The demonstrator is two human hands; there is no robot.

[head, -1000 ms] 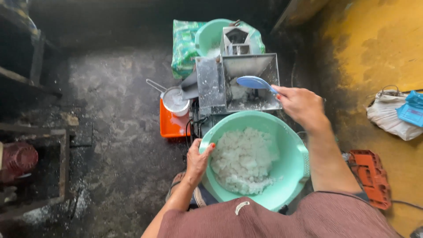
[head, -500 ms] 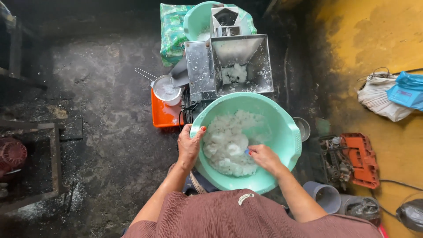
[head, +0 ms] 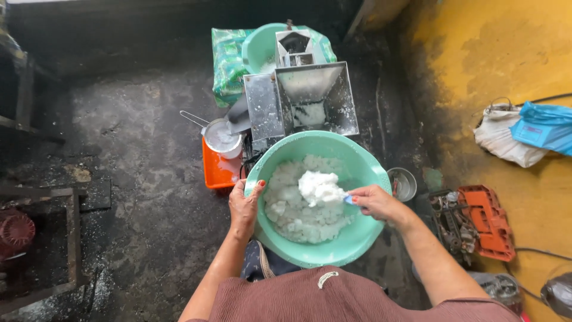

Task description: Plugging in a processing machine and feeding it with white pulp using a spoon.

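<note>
One wide mint-green plastic basin (head: 369,173) sits low in the middle, half filled with white lumpy chunks (head: 292,211). The left hand (head: 244,206) grips its near-left rim, fingers curled together over the edge. The right hand (head: 375,203) pinches the handle of a blue scoop (head: 347,199), whose bowl is hidden under a heaped white mound (head: 320,186). Just beyond the basin stands one steel hopper machine (head: 301,98), a second green basin (head: 262,45) partly hidden behind it. One small metal pot (head: 221,138) rests on an orange tray (head: 217,170) to the left.
</note>
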